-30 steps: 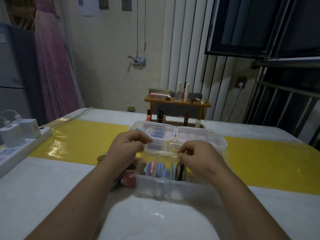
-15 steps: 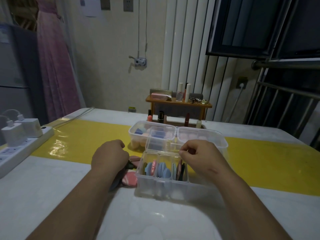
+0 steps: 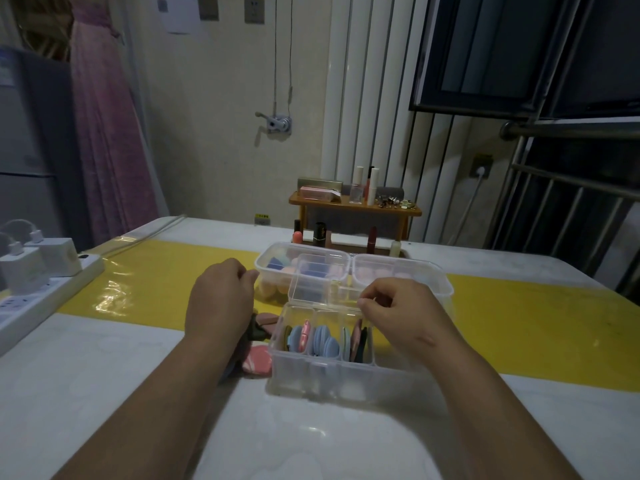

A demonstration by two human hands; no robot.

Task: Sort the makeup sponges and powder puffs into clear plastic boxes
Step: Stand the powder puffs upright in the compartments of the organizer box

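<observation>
Now: left hand [image 3: 221, 299] curled above loose flat pink powder puffs [image 3: 257, 361], hold unclear | right hand [image 3: 398, 313] bunched over clear compartmented plastic box [image 3: 329, 384], grip unclear | advice: slot puffs edgewise.

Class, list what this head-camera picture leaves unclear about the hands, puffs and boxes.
- Head view: whether the left hand holds anything; its own back hides the curled fingers.
- Head view: how many loose puffs lie beside the front box; the left wrist covers some.
- Head view: whether the right hand pinches anything; too small and dim.
</observation>
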